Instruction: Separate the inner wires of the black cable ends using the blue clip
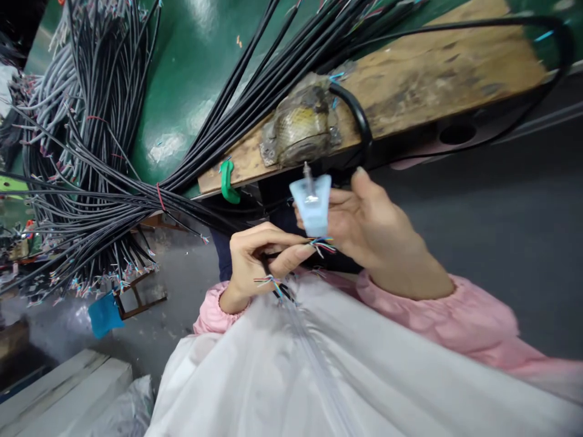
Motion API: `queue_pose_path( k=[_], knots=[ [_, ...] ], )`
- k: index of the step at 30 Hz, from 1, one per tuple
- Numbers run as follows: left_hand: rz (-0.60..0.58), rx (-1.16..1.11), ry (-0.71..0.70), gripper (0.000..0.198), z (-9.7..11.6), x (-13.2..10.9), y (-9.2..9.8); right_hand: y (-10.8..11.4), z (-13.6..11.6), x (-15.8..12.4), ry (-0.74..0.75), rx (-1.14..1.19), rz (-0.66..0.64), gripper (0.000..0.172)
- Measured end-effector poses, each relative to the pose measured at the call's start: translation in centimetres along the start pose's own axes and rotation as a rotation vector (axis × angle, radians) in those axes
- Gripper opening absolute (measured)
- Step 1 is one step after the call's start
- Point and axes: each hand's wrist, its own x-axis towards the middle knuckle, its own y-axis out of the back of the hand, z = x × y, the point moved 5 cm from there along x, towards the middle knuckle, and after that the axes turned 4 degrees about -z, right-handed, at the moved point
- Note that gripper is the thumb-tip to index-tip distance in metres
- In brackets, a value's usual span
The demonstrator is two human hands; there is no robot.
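My left hand (pixel 268 258) is closed in a pinch on a black cable, low in the middle of the head view. Fanned coloured wire ends (pixel 322 245) stick out past its thumb and index finger. More bared wire ends (pixel 269 280) hang below that palm. Just above the pinched ends is a light blue funnel-shaped piece (pixel 314 209), on the metal shaft of a tape-wrapped motor (pixel 303 124). Beside it, my right hand (pixel 371 224) has its thumb raised apart from the fingers; some fingertips are hidden behind the blue piece. Nothing shows in its grasp.
The motor sits on a wooden board (pixel 437 60) at the edge of a green table (pixel 182 79). A tied bundle of black cables (pixel 182 194) crosses the table edge, with more cable bundles (pixel 109 79) at left. A green clip (pixel 229 182) grips the board.
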Motion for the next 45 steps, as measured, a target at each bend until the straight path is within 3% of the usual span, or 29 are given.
queue_pose_path(
  k=[3, 6, 8, 11, 14, 17, 21, 27, 31, 35, 39, 42, 45],
  knots=[
    [-0.076, -0.028, 0.027, 0.032, -0.4, -0.2, 0.0, 1.0, 1.0, -1.5, -0.109, 0.218, 0.017, 0.048],
    [-0.224, -0.130, 0.175, 0.041, -2.0, -0.3, 0.1, 1.9, 1.0, -3.2, -0.126, 0.116, 0.119, 0.039],
    [-0.304, -0.240, 0.312, 0.046, -3.3, -0.2, 0.4, 1.8, 0.7, -4.0, -0.126, -0.002, 0.119, 0.040],
    [-0.336, -0.350, 0.455, 0.050, -4.6, 0.0, 1.0, 0.8, 0.1, -4.4, -0.057, -0.138, 0.003, 0.037],
    [-0.261, -0.418, 0.497, 0.054, -4.8, -0.2, 1.4, -0.6, -0.9, -4.6, 0.125, -0.292, -0.149, 0.025],
    [-0.107, -0.417, 0.468, 0.048, -4.4, -0.9, 1.5, -1.1, -1.9, -5.0, 0.276, -0.410, -0.092, 0.012],
    [-0.003, -0.363, 0.399, 0.040, -3.5, -1.9, 1.5, -1.4, -3.2, -5.6, 0.393, -0.390, 0.080, 0.014],
    [-0.026, -0.302, 0.397, 0.045, -3.1, -2.2, 1.6, -2.4, -3.0, -5.5, 0.260, -0.307, 0.024, 0.011],
    [-0.048, -0.266, 0.311, 0.042, -2.9, -2.3, 1.4, -2.5, -2.6, -5.5, 0.241, -0.224, 0.019, 0.020],
    [0.027, -0.193, 0.154, 0.036, -3.2, -2.6, 1.0, -2.6, -2.3, -5.4, 0.178, -0.153, 0.028, 0.025],
    [0.096, -0.097, 0.099, 0.036, -3.8, -3.0, 0.5, -2.8, -1.8, -5.2, 0.109, -0.138, 0.026, 0.034],
    [0.032, -0.009, 0.034, 0.039, -3.3, -2.9, 0.1, -3.0, -1.6, -5.3, 0.155, -0.251, 0.025, 0.033],
    [-0.061, 0.120, -0.076, 0.029, -2.5, -2.7, -0.1, -2.9, -1.7, -5.7, 0.260, -0.396, 0.040, 0.024]
  ],
)
